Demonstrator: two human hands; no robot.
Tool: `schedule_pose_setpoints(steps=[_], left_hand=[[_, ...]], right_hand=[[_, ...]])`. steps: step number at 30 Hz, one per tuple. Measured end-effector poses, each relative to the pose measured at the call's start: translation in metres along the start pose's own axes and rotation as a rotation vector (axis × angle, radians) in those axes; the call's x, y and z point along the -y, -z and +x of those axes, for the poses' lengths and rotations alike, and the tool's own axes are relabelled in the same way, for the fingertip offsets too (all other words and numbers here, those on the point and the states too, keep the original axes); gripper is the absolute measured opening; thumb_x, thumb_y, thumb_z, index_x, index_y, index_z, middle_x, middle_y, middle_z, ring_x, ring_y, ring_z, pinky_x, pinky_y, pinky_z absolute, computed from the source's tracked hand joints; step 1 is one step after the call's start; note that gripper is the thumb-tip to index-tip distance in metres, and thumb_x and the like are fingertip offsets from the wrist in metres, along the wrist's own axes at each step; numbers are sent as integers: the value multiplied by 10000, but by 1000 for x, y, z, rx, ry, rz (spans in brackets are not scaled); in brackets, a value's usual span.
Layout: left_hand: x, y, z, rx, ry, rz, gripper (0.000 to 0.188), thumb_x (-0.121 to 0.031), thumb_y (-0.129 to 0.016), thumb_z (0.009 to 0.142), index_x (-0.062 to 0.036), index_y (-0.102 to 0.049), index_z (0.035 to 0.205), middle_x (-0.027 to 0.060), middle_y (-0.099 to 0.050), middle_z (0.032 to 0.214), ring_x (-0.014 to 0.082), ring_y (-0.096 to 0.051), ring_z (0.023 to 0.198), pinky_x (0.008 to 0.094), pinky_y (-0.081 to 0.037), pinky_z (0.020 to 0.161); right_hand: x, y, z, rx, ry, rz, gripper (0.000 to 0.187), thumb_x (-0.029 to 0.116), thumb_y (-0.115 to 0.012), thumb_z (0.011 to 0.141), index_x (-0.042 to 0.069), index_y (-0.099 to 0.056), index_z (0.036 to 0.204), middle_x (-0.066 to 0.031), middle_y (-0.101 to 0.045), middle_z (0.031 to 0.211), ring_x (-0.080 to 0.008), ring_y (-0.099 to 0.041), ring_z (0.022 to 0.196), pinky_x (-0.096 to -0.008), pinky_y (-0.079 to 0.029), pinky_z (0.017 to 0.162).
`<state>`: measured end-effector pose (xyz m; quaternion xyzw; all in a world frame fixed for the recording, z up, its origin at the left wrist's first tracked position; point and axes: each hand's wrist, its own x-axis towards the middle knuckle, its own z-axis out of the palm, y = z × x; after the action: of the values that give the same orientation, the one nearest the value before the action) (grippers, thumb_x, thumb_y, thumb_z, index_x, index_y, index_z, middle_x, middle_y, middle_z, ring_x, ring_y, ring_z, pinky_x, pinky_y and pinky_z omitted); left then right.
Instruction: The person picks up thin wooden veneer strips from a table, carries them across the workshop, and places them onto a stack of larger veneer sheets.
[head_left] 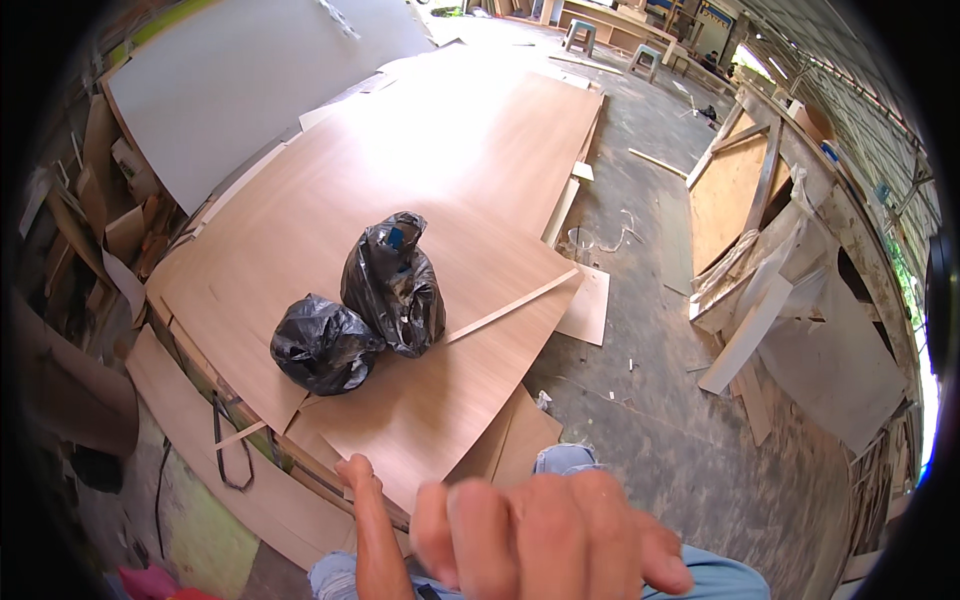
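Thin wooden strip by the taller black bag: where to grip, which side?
Probably its right end, pinched across its narrow width from the right: the strip lies flat, that end is near the right edge of the wooden sheet, while the other crowds the taller bag.

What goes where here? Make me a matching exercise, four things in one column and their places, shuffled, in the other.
Things:
1. Black bags
2. Stools
3. Left hand
4. Right hand

Places:
A. Raised close to the camera
B. On the floor, at the far end of the view
C. At the near edge of the wood sheets
D. On top of the wood sheets

Right pairs: 1-D, 2-B, 3-C, 4-A.
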<state>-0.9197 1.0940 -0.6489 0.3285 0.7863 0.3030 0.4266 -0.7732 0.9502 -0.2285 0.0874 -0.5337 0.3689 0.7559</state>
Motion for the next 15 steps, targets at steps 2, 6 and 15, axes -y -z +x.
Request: schedule_pose_setpoints(steps=[2,6,15], left_hand=[[4,6,8,-7,10,-16,442,6,-440,714,130,-450,1138,269,-507,1155,325,-548,1024,372,-444,850],[-7,8,0,40,36,-21,421,11,-454,732,126,-454,1137,259,-515,1145,321,-554,1011,377,-453,839],[-33,22,-18,261,149,-44,376,21,-486,771,118,-462,1134,238,-531,1123,314,-567,983,388,-472,815]], right_hand=[[-17,-9,9,24,115,143,310,394,-479,865,142,-656,831,-28,-635,850,-190,-539,861,-325,-396,717],[-41,-13,9,40,401,129,331,397,-455,882,147,-653,795,-6,-628,834,-161,-508,828,-287,-333,733],[-30,-20,6,-22,244,101,394,459,-434,872,145,-647,767,-18,-624,828,-181,-489,826,-302,-321,775]])
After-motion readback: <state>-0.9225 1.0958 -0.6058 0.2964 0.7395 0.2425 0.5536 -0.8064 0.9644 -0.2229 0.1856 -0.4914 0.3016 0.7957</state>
